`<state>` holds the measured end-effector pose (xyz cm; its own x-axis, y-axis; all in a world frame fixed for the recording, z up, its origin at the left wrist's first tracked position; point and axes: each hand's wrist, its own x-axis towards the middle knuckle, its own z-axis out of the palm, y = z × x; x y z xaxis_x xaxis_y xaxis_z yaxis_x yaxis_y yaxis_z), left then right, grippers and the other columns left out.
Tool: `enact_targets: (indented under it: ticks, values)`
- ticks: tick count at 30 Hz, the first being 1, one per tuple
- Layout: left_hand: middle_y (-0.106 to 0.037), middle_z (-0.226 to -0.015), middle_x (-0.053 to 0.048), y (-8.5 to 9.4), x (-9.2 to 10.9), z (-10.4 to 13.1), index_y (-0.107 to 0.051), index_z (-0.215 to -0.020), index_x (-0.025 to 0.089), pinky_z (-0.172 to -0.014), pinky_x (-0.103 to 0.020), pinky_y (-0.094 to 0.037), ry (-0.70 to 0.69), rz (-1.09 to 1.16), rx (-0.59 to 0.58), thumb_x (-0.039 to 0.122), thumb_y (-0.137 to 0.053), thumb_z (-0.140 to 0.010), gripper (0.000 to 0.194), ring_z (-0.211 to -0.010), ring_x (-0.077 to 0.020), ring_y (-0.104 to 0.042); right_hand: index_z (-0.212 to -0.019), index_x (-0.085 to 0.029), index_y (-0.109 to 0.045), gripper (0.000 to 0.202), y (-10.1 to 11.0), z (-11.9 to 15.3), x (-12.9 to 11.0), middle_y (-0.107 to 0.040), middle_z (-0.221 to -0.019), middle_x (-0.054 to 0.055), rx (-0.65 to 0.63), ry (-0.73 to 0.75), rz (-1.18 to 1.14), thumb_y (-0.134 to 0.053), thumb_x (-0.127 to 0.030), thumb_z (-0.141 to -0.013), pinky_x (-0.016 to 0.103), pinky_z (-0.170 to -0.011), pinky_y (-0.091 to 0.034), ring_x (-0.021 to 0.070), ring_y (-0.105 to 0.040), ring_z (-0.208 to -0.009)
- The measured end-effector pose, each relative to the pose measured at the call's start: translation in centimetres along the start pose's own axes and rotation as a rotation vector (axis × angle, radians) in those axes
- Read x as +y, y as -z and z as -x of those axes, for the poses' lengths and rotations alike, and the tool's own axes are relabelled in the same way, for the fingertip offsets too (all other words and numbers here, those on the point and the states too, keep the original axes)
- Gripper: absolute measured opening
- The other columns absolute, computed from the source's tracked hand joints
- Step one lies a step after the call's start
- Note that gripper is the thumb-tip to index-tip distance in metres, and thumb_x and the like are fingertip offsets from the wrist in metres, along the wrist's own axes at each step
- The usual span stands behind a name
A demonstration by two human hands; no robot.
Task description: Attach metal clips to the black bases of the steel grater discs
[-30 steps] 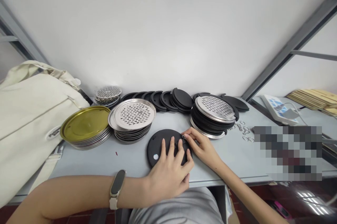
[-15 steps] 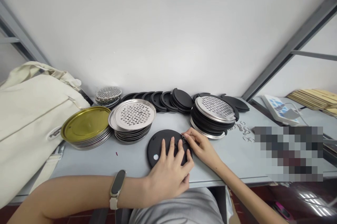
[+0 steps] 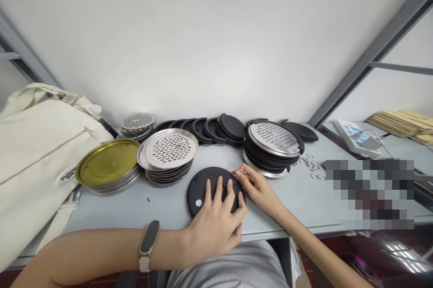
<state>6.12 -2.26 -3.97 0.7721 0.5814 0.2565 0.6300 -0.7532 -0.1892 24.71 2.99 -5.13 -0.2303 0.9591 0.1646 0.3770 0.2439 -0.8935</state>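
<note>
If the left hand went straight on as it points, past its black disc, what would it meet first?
The left hand would probably meet black discs near the wall; depth is unclear.

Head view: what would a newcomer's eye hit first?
Probably the shiny gold lid topping a stack at left, beside a cream bag. Next, front and centre, the left hand spread across a black disc, the right hand at its upper-right rim. Then the slotted silver plates behind, either side of the disc.
</note>
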Motion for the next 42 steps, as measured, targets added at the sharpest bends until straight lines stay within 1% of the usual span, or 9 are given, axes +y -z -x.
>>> enact_targets:
  ticks: [10,17,22,25,28,32,37,40,42]
  values:
    - [-0.040,-0.144,-0.029,-0.1,-0.1,0.1,-0.041,-0.137,0.012,-0.100,-0.067,-0.031,0.008,0.009,-0.001,0.041,-0.036,-0.097,0.050,-0.132,-0.0499,-0.036,-0.088,-0.020,-0.052,0.033,0.0,0.1,-0.2,-0.035,-0.054,-0.008,-0.012,0.008,-0.022,-0.043,-0.051,-0.098,0.025,-0.050,-0.026,0.0110,-0.032,-0.049]
    - [-0.038,-0.145,-0.029,0.0,-0.1,0.1,-0.041,-0.137,0.013,-0.100,-0.067,-0.030,0.011,0.038,-0.006,0.042,-0.034,-0.098,0.049,-0.133,-0.0498,-0.034,-0.093,-0.022,-0.050,0.025,0.0,0.4,0.0,-0.049,-0.058,-0.006,-0.009,0.056,0.013,-0.042,-0.045,-0.099,0.025,-0.057,-0.035,0.0126,-0.043,-0.053]
    - [-0.036,-0.146,-0.029,0.0,0.0,0.2,-0.040,-0.138,0.012,-0.101,-0.069,-0.028,0.025,0.050,-0.015,0.041,-0.034,-0.098,0.050,-0.135,-0.0503,-0.031,-0.094,-0.022,-0.048,0.020,0.1,0.6,0.0,-0.060,-0.068,-0.002,-0.018,0.079,0.031,-0.041,-0.040,-0.100,0.026,-0.062,-0.040,0.0148,-0.052,-0.059]
    - [-0.035,-0.146,-0.028,0.0,0.1,0.2,-0.040,-0.138,0.013,-0.101,-0.069,-0.028,0.026,0.054,-0.021,0.041,-0.035,-0.098,0.049,-0.135,-0.0502,-0.031,-0.095,-0.023,-0.046,0.017,0.1,0.6,-0.1,-0.063,-0.075,0.000,-0.026,0.092,0.060,-0.040,-0.038,-0.101,0.027,-0.064,-0.042,0.0167,-0.057,-0.065]
    - [-0.036,-0.146,-0.029,-0.1,0.1,0.3,-0.040,-0.138,0.013,-0.101,-0.069,-0.028,0.026,0.054,-0.018,0.041,-0.034,-0.099,0.049,-0.134,-0.0509,-0.031,-0.098,-0.024,-0.045,0.014,0.1,0.7,-0.1,-0.064,-0.076,0.001,-0.038,0.102,0.094,-0.039,-0.036,-0.101,0.028,-0.066,-0.043,0.0181,-0.060,-0.068]
    - [-0.037,-0.146,-0.028,0.0,0.0,0.2,-0.041,-0.137,0.013,-0.101,-0.069,-0.029,0.020,0.049,-0.012,0.042,-0.033,-0.099,0.048,-0.134,-0.0504,-0.033,-0.099,-0.024,-0.041,0.012,0.1,0.8,0.1,-0.064,-0.075,0.001,-0.058,0.097,0.121,-0.037,-0.035,-0.101,0.027,-0.063,-0.043,0.0177,-0.058,-0.065]
    - [-0.036,-0.146,-0.028,0.1,0.1,0.3,-0.041,-0.137,0.012,-0.101,-0.069,-0.028,0.019,0.037,-0.017,0.042,-0.034,-0.098,0.049,-0.134,-0.0503,-0.032,-0.093,-0.024,-0.037,0.011,0.0,0.7,0.1,-0.061,-0.075,0.000,-0.065,0.101,0.122,-0.036,-0.032,-0.100,0.025,-0.059,-0.041,0.0150,-0.053,-0.061]
    - [-0.035,-0.147,-0.028,-0.1,0.0,0.3,-0.041,-0.138,0.013,-0.101,-0.069,-0.028,0.028,0.022,-0.021,0.041,-0.035,-0.098,0.049,-0.135,-0.0502,-0.031,-0.092,-0.025,-0.036,0.009,0.0,0.9,0.2,-0.055,-0.067,-0.004,-0.072,0.090,0.134,-0.038,-0.029,-0.099,0.024,-0.055,-0.038,0.0137,-0.047,-0.055]
    - [-0.035,-0.147,-0.028,-0.4,-0.2,0.2,-0.041,-0.139,0.012,-0.102,-0.069,-0.026,0.065,0.002,-0.018,0.041,-0.037,-0.097,0.051,-0.134,-0.0507,-0.031,-0.091,-0.025,-0.037,0.007,-0.1,1.1,0.3,-0.050,-0.063,-0.006,-0.079,0.086,0.148,-0.039,-0.027,-0.098,0.023,-0.053,-0.037,0.0132,-0.045,-0.053]
